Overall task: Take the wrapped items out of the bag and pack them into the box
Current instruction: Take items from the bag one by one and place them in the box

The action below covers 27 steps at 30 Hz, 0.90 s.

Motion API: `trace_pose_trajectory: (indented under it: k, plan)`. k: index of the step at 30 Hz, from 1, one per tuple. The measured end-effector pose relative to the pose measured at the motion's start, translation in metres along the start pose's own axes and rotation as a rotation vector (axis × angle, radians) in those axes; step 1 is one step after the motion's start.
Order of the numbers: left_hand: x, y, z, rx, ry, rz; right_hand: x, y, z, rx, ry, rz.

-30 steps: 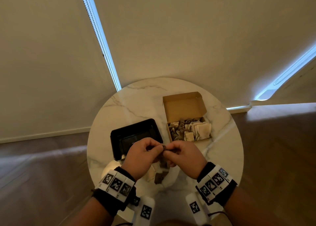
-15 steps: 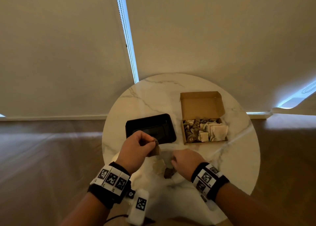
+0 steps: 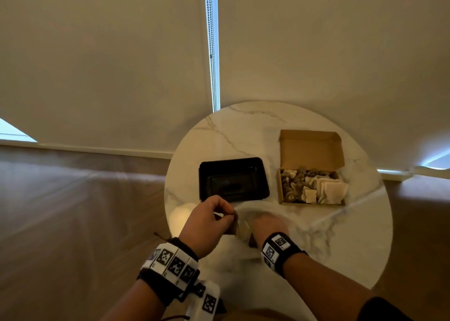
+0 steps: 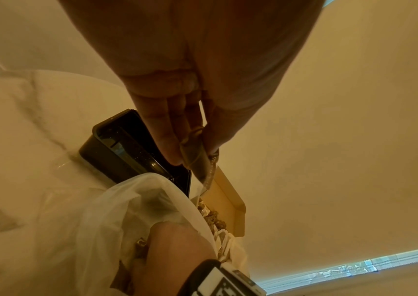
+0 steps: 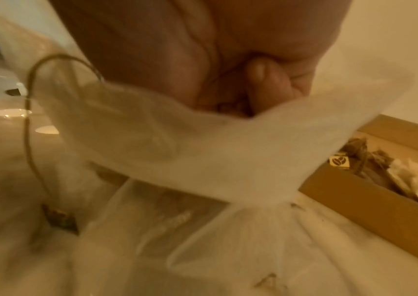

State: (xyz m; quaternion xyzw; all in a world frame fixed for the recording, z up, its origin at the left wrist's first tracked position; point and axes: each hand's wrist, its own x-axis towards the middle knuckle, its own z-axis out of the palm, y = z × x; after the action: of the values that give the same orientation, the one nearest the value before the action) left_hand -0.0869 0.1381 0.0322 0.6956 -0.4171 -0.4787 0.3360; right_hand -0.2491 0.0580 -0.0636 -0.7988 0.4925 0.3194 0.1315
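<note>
My left hand (image 3: 230, 217) pinches a small brown wrapped item (image 3: 234, 224) between thumb and fingers, just in front of the black tray; the left wrist view shows the same item (image 4: 199, 160) at the fingertips. My right hand (image 3: 264, 221) reaches down into the translucent white bag (image 4: 126, 210) lying on the table's near side. The bag's rim (image 5: 177, 150) covers its fingers, so what they touch is hidden. The open cardboard box (image 3: 282, 196) stands to the right, holding several brown and pale wrapped items (image 3: 326, 189).
A black plastic tray (image 3: 265, 187) sits left of the box on the round marble table (image 3: 243, 135). The bag's drawstring with a brown tag (image 5: 60, 220) trails on the table. Roller blinds hang behind, and wooden floor surrounds the table.
The hands, together over the bag a second ago, have parted. The left keeps the brown item and has lifted slightly left; the right has dropped into the bag. My view has swung left.
</note>
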Motion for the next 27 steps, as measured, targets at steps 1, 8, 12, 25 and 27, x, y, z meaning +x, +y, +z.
trace_pose_trajectory:
  k: [1,8,12,25,27]
  plan:
    - [-0.001,-0.001,0.0,-0.001,0.0,-0.002,0.001,0.001,0.002,0.012,0.014,0.006]
    - [0.002,-0.004,-0.003,0.003,-0.001,0.0,-0.001,0.017,0.011,0.24,0.132,0.036]
    - [0.004,-0.003,-0.003,0.02,0.007,0.028,-0.024,0.035,0.0,0.668,0.174,-0.034]
    - [0.013,0.031,0.008,0.012,-0.08,0.144,-0.113,0.083,-0.062,1.891,0.124,-0.327]
    - [0.015,0.039,0.014,0.01,-0.097,0.145,-0.114,0.082,-0.066,1.955,0.137,-0.341]
